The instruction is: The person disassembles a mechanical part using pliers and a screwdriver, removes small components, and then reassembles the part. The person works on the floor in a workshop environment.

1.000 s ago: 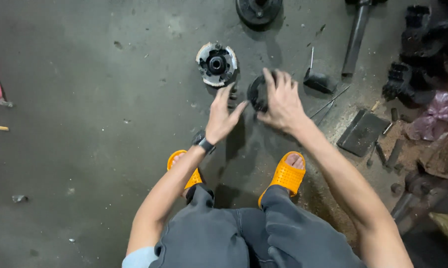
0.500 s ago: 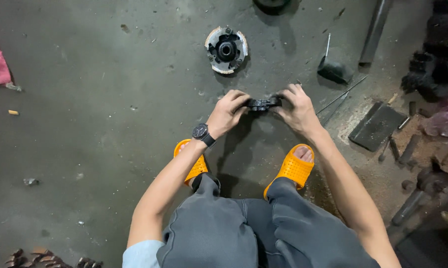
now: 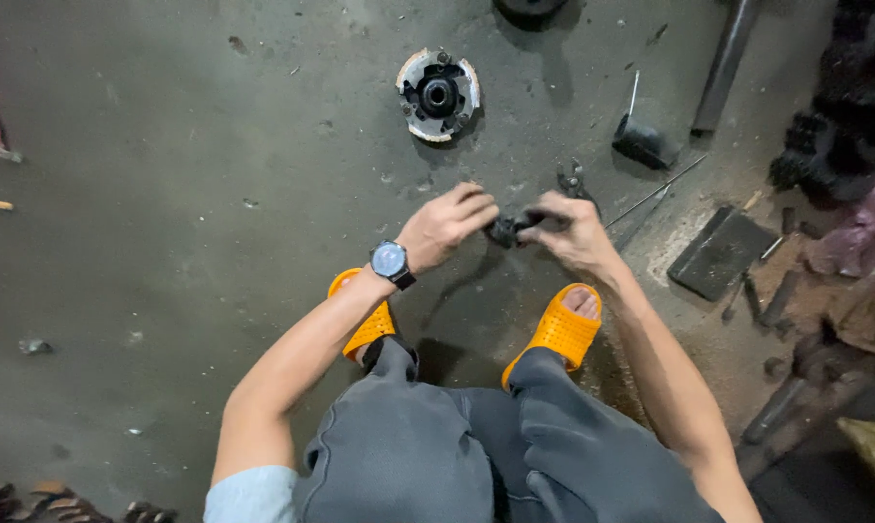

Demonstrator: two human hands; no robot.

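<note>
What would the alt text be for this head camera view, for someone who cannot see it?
Seen from above, a squatting person's left hand and right hand grip a small black part between them over a stained concrete floor. A round metal clutch-like disc lies beyond; orange sandals, a wristwatch and scattered tools show.

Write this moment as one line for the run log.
left hand: holds small black metal part | right hand: holds same part | round grey metal clutch disc: on concrete floor, apart
</note>
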